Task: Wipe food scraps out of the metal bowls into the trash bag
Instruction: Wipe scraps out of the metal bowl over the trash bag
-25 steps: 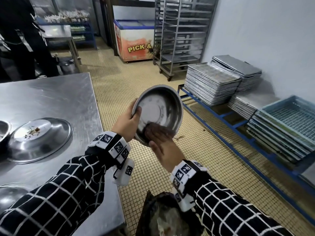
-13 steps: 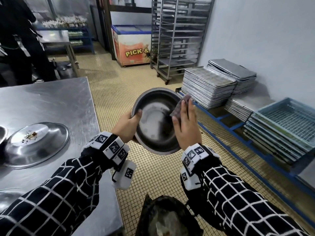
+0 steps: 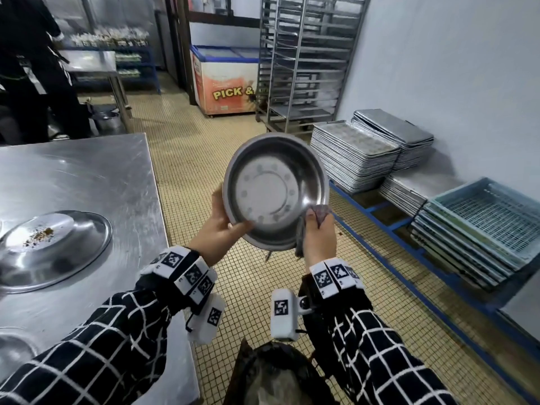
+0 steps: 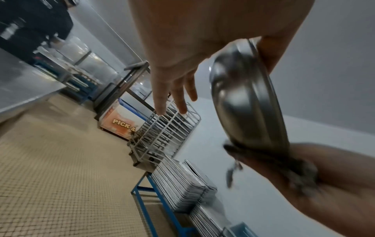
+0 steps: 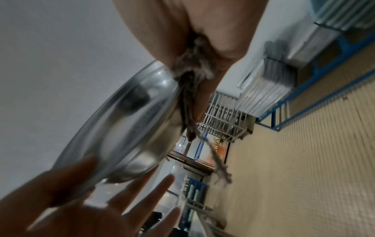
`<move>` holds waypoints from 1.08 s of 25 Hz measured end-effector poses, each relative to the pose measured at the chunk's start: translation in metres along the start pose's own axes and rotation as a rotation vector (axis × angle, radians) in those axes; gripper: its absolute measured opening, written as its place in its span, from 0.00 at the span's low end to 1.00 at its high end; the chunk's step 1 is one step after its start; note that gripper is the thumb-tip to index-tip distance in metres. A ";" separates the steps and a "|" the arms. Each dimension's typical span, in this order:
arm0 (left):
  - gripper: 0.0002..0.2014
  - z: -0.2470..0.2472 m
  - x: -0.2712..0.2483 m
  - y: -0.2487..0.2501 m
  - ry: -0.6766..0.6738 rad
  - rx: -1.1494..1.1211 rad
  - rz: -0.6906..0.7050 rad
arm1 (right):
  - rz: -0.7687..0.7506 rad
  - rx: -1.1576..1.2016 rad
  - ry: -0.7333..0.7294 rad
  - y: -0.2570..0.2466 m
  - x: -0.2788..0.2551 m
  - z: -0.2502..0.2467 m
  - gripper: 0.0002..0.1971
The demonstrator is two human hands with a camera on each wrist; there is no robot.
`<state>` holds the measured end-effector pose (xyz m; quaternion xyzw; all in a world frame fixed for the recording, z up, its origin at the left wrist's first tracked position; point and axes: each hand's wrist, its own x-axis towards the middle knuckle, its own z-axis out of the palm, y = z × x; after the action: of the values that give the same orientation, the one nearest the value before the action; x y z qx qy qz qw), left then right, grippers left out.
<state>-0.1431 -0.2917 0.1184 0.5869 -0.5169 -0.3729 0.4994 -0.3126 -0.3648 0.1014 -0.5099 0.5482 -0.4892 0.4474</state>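
Observation:
I hold a round metal bowl [image 3: 276,191] tilted up in front of me, its wiped inside facing me. My left hand [image 3: 230,223] grips its lower-left rim, thumb inside and fingers [image 4: 174,96] spread behind it. My right hand [image 3: 317,226] pinches a grey-brown cloth [image 3: 320,211] against the lower-right rim; the cloth [image 5: 190,77] has loose threads hanging from it. The black trash bag [image 3: 277,375] gapes open below my wrists. A second bowl [image 3: 73,244] with brown scraps [image 3: 39,235] sits on the steel table [image 3: 87,176].
A further bowl edge [image 3: 14,349] shows at the table's near left. Stacked metal trays [image 3: 353,159] and blue crates [image 3: 482,226] fill a low blue shelf on the right. A tray rack [image 3: 304,62], a freezer [image 3: 225,80] and a person [image 3: 35,68] stand beyond.
My right hand swept the cloth from the bowl's bottom up its right side, then down to the lower-right rim. The bowl tilted so its inside faces me more.

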 end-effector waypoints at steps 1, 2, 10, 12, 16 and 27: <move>0.39 0.008 -0.003 0.004 0.012 -0.010 -0.003 | 0.041 0.088 -0.049 0.004 -0.002 0.005 0.09; 0.35 0.015 -0.006 0.006 0.049 -0.015 -0.011 | 0.090 0.151 -0.104 0.008 -0.003 0.008 0.08; 0.23 -0.003 -0.011 0.003 0.239 -0.163 -0.043 | 0.028 0.022 -0.037 0.013 -0.003 -0.011 0.08; 0.18 -0.008 -0.009 -0.007 0.200 -0.125 -0.016 | -0.097 -0.076 -0.190 0.004 -0.014 0.003 0.11; 0.13 -0.004 -0.001 -0.008 0.199 -0.072 0.050 | -0.488 -0.354 -0.634 0.026 -0.051 0.052 0.24; 0.10 -0.002 0.000 0.002 0.173 -0.046 0.035 | -0.795 -0.874 -0.572 0.069 -0.035 0.018 0.38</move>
<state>-0.1416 -0.2912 0.1211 0.5963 -0.4732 -0.3238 0.5618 -0.3004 -0.3316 0.0302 -0.9185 0.3255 -0.1945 0.1122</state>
